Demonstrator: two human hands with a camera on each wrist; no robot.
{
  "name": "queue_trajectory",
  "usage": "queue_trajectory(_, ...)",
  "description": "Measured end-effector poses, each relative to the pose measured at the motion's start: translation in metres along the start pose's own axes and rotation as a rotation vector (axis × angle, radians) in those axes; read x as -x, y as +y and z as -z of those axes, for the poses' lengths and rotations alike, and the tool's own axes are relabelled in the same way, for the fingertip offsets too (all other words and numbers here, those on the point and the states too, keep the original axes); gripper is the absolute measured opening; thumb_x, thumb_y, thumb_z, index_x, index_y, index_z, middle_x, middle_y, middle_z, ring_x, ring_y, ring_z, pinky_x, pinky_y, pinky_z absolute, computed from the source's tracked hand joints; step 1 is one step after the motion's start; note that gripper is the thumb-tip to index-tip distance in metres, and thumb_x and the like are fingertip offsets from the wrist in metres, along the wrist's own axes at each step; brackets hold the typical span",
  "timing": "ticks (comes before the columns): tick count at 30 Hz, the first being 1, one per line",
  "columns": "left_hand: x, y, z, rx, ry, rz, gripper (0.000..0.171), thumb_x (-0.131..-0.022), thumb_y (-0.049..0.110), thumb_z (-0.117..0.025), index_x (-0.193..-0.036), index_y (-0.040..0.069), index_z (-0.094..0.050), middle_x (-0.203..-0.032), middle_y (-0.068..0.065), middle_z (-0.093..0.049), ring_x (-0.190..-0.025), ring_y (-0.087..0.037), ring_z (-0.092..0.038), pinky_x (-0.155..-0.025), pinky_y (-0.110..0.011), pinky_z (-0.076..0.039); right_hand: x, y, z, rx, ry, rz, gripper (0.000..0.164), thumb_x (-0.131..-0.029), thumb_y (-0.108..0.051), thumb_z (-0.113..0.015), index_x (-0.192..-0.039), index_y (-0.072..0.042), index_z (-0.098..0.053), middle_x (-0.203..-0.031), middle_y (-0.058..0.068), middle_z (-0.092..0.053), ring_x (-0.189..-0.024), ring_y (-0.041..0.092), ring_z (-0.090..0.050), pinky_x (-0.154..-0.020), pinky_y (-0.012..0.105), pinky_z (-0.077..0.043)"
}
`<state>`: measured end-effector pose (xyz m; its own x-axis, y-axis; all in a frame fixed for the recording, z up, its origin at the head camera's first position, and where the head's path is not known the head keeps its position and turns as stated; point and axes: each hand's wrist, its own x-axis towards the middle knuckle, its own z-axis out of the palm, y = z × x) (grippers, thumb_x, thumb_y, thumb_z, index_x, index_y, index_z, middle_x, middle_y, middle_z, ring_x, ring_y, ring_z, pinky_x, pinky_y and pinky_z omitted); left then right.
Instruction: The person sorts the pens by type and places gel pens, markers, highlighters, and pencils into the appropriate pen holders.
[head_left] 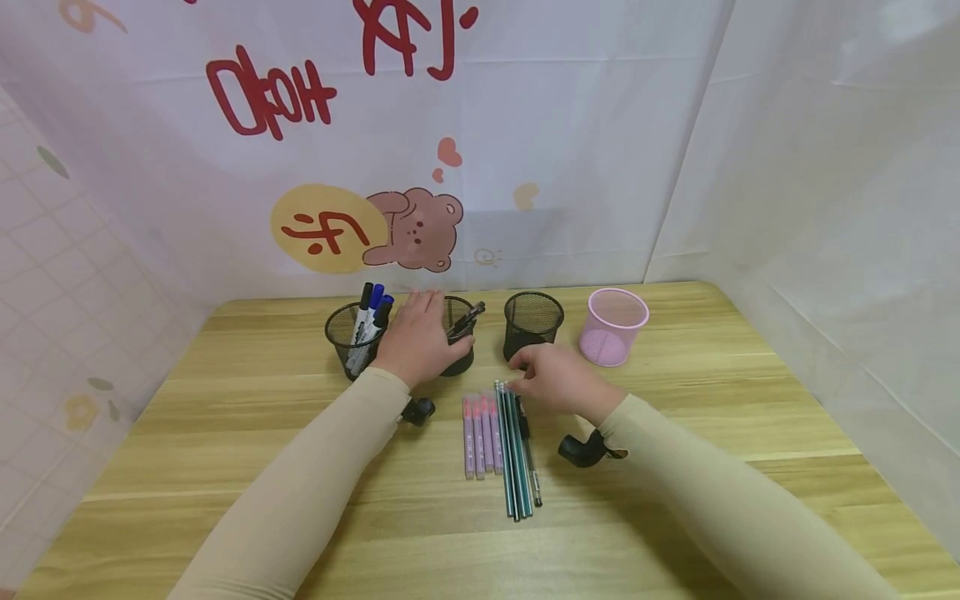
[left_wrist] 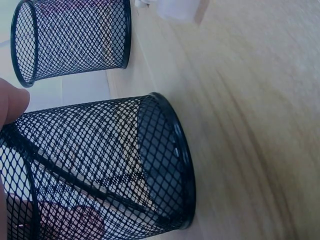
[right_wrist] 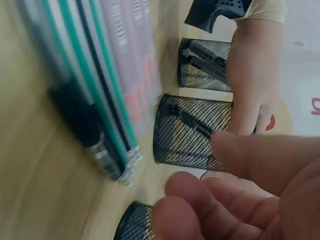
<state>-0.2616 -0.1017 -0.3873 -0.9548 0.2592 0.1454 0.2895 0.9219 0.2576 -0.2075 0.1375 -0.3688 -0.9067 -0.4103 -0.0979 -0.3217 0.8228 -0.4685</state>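
Observation:
My left hand (head_left: 422, 340) grips a black mesh pen cup (left_wrist: 100, 155) near its rim, second from the left in the row. A black pen (head_left: 467, 320) leans inside this cup. Over the top ends of the green-striped pencils (head_left: 514, 458) hovers my right hand (head_left: 558, 379), its fingers loosely bent and apart from the thumb. Nothing shows between them in the right wrist view. Beside the pencils, on the right, lies a black-gripped pen (right_wrist: 75, 112). To their left are several purple highlighters (head_left: 480, 442), laid side by side.
At the far left, a black mesh cup (head_left: 334, 337) holds several markers (head_left: 366, 325). Right of my left hand stand another black mesh cup (head_left: 534, 321) and a pink mesh cup (head_left: 606, 343). A printed cloth (head_left: 585, 125) hangs behind the wooden table (head_left: 225, 400).

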Motion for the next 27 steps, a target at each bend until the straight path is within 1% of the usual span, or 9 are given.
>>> queue_trajectory(7,-0.001,-0.001,0.000,0.006,0.007,-0.007,0.095,-0.095,0.066,-0.061,-0.160,0.001,-0.037,-0.168,-0.020,-0.037,-0.161,-0.042,-0.024,-0.132,-0.053,-0.021,0.003,0.010,-0.007,0.020,-0.097,-0.040,0.049,-0.088,-0.030,-0.085,-0.126,-0.004,-0.069,-0.085,0.000,-0.073,-0.077,0.013,-0.064,-0.071,0.030,-0.054)
queue_trajectory(11,0.000,-0.001,0.000,0.001,0.007,-0.007,0.096,-0.095,0.067,-0.060,-0.160,0.001,-0.037,-0.167,-0.019,-0.038,-0.160,-0.041,-0.025,-0.131,-0.053,-0.022,0.002,0.016,-0.012,0.042,-0.138,-0.057,0.055,-0.085,-0.034,-0.087,-0.127,-0.004,-0.067,-0.087,-0.001,-0.071,-0.080,0.015,-0.063,-0.077,0.033,-0.054)
queue_trajectory(14,0.000,-0.001,0.000,0.001,0.008,-0.008,0.096,-0.095,0.067,-0.060,-0.160,0.001,-0.037,-0.167,-0.019,-0.038,-0.160,-0.041,-0.026,-0.131,-0.053,-0.023,0.002,0.020,-0.015,0.053,-0.166,-0.056,0.056,-0.083,-0.035,-0.089,-0.126,-0.005,-0.067,-0.091,0.001,-0.068,-0.083,0.017,-0.060,-0.080,0.034,-0.052)
queue_trajectory(17,0.000,-0.001,0.000,0.002,0.009,-0.009,0.096,-0.095,0.067,-0.060,-0.160,0.001,-0.037,-0.167,-0.020,-0.038,-0.160,-0.041,-0.026,-0.131,-0.053,-0.023,0.002,0.023,-0.017,0.038,-0.191,-0.058,0.053,-0.082,-0.034,-0.089,-0.122,-0.007,-0.067,-0.089,0.002,-0.066,-0.082,0.018,-0.059,-0.076,0.034,-0.051)
queue_trajectory(20,0.001,0.000,0.001,0.004,0.011,-0.012,0.095,-0.095,0.067,-0.060,-0.160,0.001,-0.037,-0.166,-0.020,-0.039,-0.160,-0.042,-0.027,-0.131,-0.053,-0.022,0.001,0.025,-0.018,0.006,-0.207,-0.071,0.049,-0.082,-0.032,-0.089,-0.119,-0.008,-0.067,-0.083,0.001,-0.065,-0.077,0.017,-0.059,-0.071,0.031,-0.049)
queue_trajectory(24,0.001,0.000,0.002,0.009,0.013,-0.014,0.095,-0.095,0.067,-0.061,-0.160,0.001,-0.038,-0.166,-0.019,-0.039,-0.160,-0.042,-0.027,-0.131,-0.053,-0.022,0.001,0.026,-0.018,-0.046,-0.230,-0.088,0.047,-0.083,-0.028,-0.090,-0.117,-0.007,-0.066,-0.078,0.001,-0.066,-0.068,0.015,-0.063,-0.066,0.029,-0.051)
queue_trajectory(27,0.001,0.000,0.001,0.011,0.014,-0.015,0.095,-0.095,0.067,-0.061,-0.160,0.001,-0.038,-0.166,-0.019,-0.039,-0.160,-0.042,-0.026,-0.132,-0.053,-0.022,0.001,0.025,-0.018,-0.100,-0.252,-0.111,0.045,-0.083,-0.025,-0.090,-0.117,-0.007,-0.065,-0.079,0.003,-0.068,-0.063,0.015,-0.066,-0.063,0.029,-0.054)
